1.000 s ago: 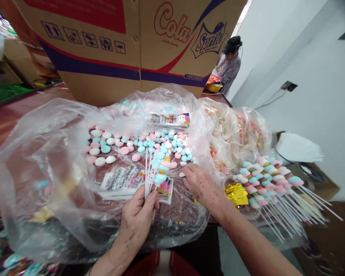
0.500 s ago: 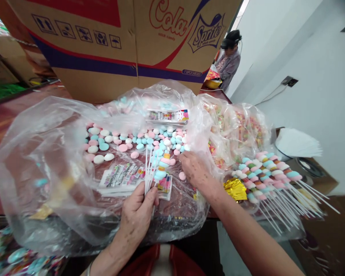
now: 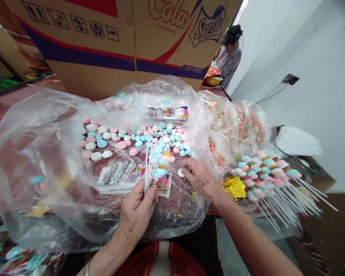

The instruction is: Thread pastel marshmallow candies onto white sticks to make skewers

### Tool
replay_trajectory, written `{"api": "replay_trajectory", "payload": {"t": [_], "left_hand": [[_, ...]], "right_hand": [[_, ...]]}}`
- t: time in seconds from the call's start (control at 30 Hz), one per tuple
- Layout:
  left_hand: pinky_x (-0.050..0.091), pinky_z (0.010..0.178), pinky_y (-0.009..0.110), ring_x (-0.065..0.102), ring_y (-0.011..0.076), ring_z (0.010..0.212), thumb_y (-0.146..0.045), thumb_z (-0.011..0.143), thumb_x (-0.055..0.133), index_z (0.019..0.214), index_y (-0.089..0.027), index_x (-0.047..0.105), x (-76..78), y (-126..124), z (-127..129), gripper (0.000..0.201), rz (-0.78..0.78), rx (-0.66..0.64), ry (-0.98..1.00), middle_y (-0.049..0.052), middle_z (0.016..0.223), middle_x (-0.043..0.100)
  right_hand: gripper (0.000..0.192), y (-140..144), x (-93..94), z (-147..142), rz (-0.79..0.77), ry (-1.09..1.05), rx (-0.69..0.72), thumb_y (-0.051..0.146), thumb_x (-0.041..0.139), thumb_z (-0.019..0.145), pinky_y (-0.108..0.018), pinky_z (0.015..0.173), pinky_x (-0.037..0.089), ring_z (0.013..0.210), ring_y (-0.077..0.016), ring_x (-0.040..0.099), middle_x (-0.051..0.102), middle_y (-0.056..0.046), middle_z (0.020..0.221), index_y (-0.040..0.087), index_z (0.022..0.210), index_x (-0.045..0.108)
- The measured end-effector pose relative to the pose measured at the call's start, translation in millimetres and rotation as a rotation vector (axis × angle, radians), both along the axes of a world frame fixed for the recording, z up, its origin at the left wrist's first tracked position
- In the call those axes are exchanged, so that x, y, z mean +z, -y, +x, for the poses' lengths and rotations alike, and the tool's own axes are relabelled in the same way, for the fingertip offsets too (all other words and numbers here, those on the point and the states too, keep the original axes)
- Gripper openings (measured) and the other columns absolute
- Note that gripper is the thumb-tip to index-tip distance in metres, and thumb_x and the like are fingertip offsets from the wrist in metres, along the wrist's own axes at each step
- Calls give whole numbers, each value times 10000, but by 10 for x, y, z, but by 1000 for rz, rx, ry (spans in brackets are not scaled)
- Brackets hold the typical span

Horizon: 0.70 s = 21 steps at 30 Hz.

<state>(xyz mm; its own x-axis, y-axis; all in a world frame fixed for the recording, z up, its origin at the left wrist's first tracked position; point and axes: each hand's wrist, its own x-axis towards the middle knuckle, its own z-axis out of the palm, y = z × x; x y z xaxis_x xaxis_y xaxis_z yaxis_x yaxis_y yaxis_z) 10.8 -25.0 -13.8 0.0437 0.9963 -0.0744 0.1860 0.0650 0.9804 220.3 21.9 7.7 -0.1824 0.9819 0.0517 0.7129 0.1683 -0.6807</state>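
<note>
My left hand is closed around a bundle of thin white sticks held upright. One stick in it carries a skewer of pink, blue and orange candies. At the fingertips of my right hand, thumb and forefinger pinch a round white candy, just right of the skewer. Loose pink, white and blue candies lie spread beyond both hands on clear plastic. Under the sticks is a stack of printed packets, partly covered by my left hand and the skewer.
Finished-looking candy skewers are piled at the right beside gold twist ties. Clear bags of colourful candy stand behind them. More printed packets lie behind the loose candies. A large cardboard box blocks the back; a person is beyond it.
My right hand has drawn back slightly toward me from the loose candies, and a white candy now shows at its fingertips. My left hand keeps its hold on the sticks.
</note>
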Motion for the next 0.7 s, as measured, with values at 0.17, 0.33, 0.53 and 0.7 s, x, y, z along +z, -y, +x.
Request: {"api": "replay_trajectory", "payload": {"t": [0.17,0.33,0.53,0.7], "left_hand": [[234,386,222,337,99,395,-389,912,491,649,-224,514,2,3,3,311,-3,-3,3,-75,457,395],[234,394,225,329,102,397,-386,907,495,653,-225,515,-5,-1,13,302,0,-6,8,-79,451,383],[273,442,228,358,114,450,-403,894,488,637,-221,511,33,-1,12,316,29,-9,-70,-68,488,404],[344,519,231,427,128,525,-415,848,536,628,-207,551,102,-19,21,304,30,-28,-121,-42,545,480]], "right_hand": [[234,73,-91,-32,187,257,61,107,381,947,-321,809,455,856,-193,550,597,-72,894,182,840,574],[191,153,-184,-63,309,481,100,151,418,965,-361,879,455,947,-236,551,629,-104,940,172,907,599],[205,114,-285,-196,362,585,7,40,447,883,-383,858,455,909,-253,555,647,-123,941,165,920,605],[86,-3,-112,-108,153,-32,-196,146,560,810,-320,723,474,783,-200,582,654,-43,818,196,869,598]]}}
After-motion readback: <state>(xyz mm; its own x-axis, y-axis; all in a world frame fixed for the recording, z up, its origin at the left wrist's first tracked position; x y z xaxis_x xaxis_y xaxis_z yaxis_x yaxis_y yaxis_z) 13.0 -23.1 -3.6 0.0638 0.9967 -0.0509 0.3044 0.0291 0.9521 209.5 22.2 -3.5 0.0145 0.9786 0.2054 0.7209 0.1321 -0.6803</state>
